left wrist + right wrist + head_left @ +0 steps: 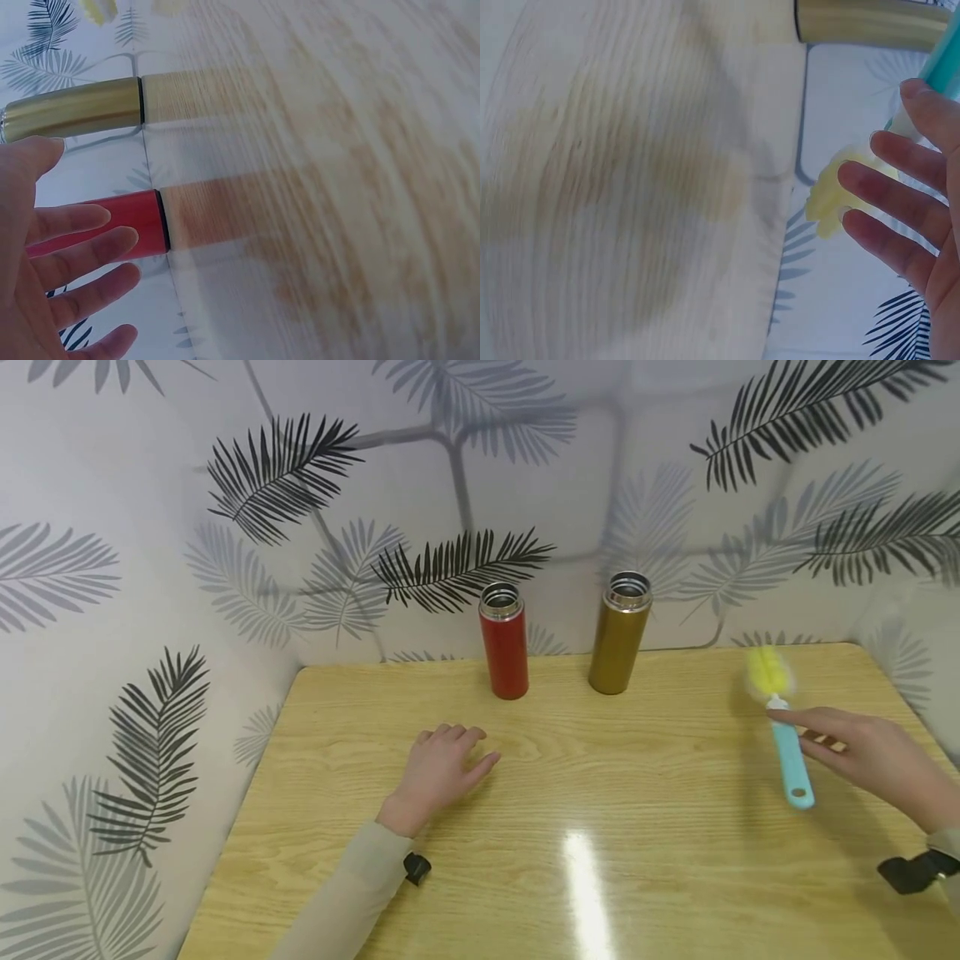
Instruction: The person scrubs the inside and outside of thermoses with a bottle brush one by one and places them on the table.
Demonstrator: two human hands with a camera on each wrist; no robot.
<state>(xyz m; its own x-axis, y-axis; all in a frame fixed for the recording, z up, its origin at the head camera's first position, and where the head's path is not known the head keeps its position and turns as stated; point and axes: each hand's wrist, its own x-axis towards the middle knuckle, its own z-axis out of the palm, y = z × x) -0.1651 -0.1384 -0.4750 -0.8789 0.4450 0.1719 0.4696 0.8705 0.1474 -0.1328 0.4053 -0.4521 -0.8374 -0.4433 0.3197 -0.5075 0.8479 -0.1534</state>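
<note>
Beige sleeve [341, 889] is closest to the lens, ending in the left hand [441, 768]: fingers loosely spread, nothing in them, red flask [507, 652] just beyond. Right hand [873, 756] has the brush [791, 760] pinched by the handle, thumb against fingertips, other fingers pretty loose. Brush is well right of the 2 uncapped flasks, yellow head [768, 672] toward the wall [67, 693]. Gold flask [619, 639] stands beside the red, apart, both upright on the table [660, 777].

Upper-limb configuration

Left forearm [345, 889]: extended forward. Left hand [438, 768]: palm down, fingers [86, 255] slightly bent, left thumb [49, 154] spread aside. Right hand [873, 756]: right thumb [932, 112] and index finger [911, 157] pinching; other visible fingers extended, apart.
</note>
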